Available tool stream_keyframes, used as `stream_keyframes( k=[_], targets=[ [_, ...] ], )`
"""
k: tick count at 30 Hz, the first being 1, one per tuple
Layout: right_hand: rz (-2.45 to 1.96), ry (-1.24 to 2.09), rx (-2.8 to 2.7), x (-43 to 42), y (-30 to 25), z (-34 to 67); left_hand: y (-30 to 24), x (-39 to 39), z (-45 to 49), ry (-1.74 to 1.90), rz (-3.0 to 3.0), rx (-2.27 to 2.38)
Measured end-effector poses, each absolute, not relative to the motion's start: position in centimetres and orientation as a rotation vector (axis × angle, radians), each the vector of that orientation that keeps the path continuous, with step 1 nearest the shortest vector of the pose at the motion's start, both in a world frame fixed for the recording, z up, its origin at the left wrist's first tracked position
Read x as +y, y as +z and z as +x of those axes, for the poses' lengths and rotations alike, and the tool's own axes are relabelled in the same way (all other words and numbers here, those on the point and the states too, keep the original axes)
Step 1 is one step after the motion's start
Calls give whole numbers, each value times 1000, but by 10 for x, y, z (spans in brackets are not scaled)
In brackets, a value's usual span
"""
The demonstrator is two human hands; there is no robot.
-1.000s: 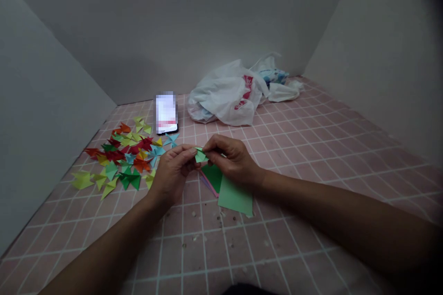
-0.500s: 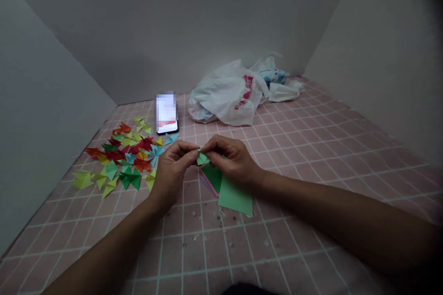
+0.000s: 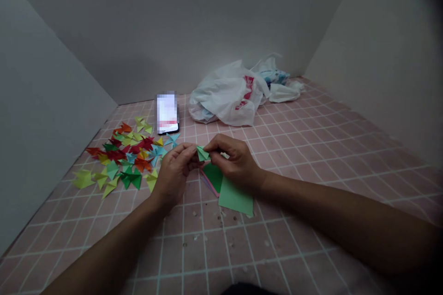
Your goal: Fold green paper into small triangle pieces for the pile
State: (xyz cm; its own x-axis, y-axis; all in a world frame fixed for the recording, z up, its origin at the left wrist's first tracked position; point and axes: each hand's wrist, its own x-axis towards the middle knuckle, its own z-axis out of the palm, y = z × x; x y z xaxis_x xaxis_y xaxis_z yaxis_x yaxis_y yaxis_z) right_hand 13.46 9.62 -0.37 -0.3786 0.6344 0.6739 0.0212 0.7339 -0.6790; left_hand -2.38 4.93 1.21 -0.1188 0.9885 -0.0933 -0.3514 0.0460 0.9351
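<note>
A small folded piece of light green paper (image 3: 202, 153) is held up between my two hands. My left hand (image 3: 177, 166) pinches its left side between thumb and fingers. At its right edge, the thumb and forefinger of my right hand (image 3: 235, 160) are closed on it. Beneath my right hand lies a light green paper sheet (image 3: 236, 197), partly covered by the hand. A dark green sheet (image 3: 213, 177) shows beside it, with pink and purple paper edges underneath. Left of my left hand spreads a pile of folded paper pieces (image 3: 130, 178) in red, orange, yellow, green and blue.
A phone (image 3: 168, 113) with a lit screen stands behind the pile. Further back, a white plastic bag (image 3: 226, 94) with red print lies near the wall, next to a blue-patterned bundle (image 3: 275, 76). Pink tiled surface (image 3: 311, 147) runs between walls at left, back and right.
The fingers of my left hand have shifted slightly left and curled in, so more of the folded green paper shows. My right hand stays nearly in place, still gripping it.
</note>
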Motion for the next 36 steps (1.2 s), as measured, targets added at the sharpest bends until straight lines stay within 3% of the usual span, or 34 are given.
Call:
stream_keyframes(
  k=[8,36],
  targets=[
    [-407,587,-1962,95,-7,135,12,50,-26,1380,936,1169],
    [-495,621,-1928,93,-6,135,13,47,-25,1402,1086,1294]
  ],
)
